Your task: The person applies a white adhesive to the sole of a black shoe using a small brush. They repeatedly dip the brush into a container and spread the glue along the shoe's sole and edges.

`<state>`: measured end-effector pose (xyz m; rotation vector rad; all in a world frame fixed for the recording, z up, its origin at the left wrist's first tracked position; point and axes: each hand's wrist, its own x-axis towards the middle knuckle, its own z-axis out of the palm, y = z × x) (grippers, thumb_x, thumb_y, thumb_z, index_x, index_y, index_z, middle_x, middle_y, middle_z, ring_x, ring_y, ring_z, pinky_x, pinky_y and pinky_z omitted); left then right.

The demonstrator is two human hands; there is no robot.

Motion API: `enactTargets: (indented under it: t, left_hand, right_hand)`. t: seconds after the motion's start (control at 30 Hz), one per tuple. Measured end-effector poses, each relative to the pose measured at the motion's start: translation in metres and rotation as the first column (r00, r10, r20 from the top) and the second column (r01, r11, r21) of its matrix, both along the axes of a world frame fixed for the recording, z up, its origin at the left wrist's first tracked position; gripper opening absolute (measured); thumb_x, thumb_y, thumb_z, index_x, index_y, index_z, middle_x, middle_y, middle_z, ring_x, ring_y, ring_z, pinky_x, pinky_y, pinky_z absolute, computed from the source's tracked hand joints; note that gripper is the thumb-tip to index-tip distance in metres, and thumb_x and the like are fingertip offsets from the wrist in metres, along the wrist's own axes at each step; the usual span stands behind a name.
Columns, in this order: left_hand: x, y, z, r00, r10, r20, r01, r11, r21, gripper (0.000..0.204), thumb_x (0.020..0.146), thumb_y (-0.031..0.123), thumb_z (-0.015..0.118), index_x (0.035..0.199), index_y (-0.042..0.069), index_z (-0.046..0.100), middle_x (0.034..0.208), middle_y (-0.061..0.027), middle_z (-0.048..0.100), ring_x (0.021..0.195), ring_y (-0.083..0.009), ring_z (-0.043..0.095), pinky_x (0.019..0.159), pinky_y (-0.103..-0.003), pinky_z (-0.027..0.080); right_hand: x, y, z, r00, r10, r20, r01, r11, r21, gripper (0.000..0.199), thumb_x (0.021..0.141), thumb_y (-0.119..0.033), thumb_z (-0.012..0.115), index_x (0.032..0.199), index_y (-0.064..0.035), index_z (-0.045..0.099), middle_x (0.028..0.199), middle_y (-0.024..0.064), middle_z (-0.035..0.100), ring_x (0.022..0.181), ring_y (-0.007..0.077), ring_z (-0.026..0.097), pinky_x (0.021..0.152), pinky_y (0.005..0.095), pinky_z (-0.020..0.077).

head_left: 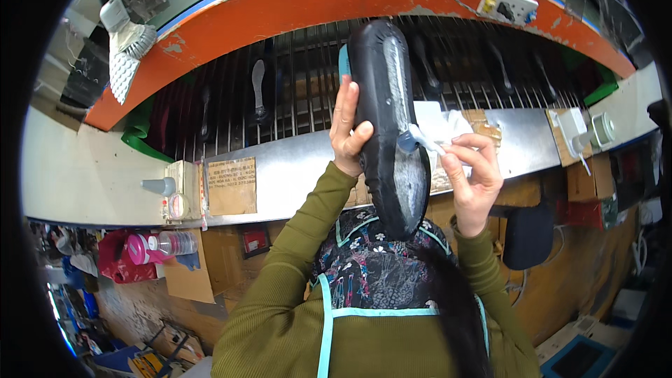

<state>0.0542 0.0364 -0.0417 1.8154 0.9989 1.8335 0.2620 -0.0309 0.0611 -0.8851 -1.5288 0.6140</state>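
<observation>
My left hand (348,129) is wrapped round the left side of a black lasted shoe upper (369,77), its thumb pressed against the side. The shoe stands lengthwise in front of me, with the pale, streaky middle of its underside facing up. A strip of teal (344,61) shows beyond my left fingers, beside the shoe. Pinched in my right hand (475,180) is a thin white-handled tool (428,141). The tool's blue-grey head (407,142) touches the shoe's underside near its middle. I cannot make out whether that head has bristles.
A metal ledge (294,175) with a cardboard piece (232,187) crosses in front. Behind it, a rack of rods (231,105) carries a grey sole (259,91) and dark shoe parts. An orange beam (231,49) spans the top. A green container (603,129) stands far right.
</observation>
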Motion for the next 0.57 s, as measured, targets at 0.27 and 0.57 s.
enactTargets:
  t: [0.27,0.57]
  left_hand:
    - [-0.001,-0.003,0.031,0.905,0.328,-0.271,-0.144,0.836,0.53,0.043,0.085,0.018,0.065,0.119,0.035,0.045,0.146,-0.0129,0.04,0.129,-0.0477,0.041,0.101,-0.05,0.046]
    - [0.0,-0.012,0.044,0.961,0.125,-0.246,-0.045,0.951,0.307,0.042,0.087,0.018,0.064,0.12,0.036,0.046,0.143,-0.014,0.042,0.128,-0.0483,0.042,0.1,-0.053,0.046]
  right_hand:
    - [-0.017,0.036,-0.005,0.999,-0.003,-0.05,0.003,1.0,0.013,0.012,0.082,-0.005,0.073,0.093,-0.0012,0.072,0.098,0.0058,0.055,0.081,0.0106,0.053,0.062,0.0216,0.0452]
    - [-0.018,0.086,0.019,0.998,-0.065,-0.004,0.065,0.994,0.093,0.012,0.083,-0.005,0.073,0.094,-0.0021,0.073,0.098,0.0046,0.054,0.076,0.0084,0.053,0.059,0.021,0.0435]
